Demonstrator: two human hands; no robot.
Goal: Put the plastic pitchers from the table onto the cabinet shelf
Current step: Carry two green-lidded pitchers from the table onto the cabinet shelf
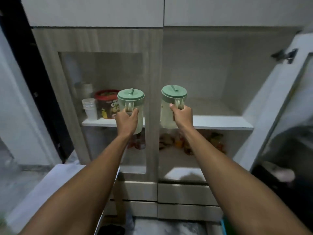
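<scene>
Both hands grip handles: left hand (127,120) wraps one green-lidded pitcher (131,107), right hand (182,116) the second pitcher (169,109) (both upright), held before the shelf (223,122).

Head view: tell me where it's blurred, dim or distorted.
Head view: dim and soft throughout; both green-lidded pitchers, left and right, stay readable, as do the left hand and right hand; items under the shelf smear; wide-angle bends the open door.
</scene>
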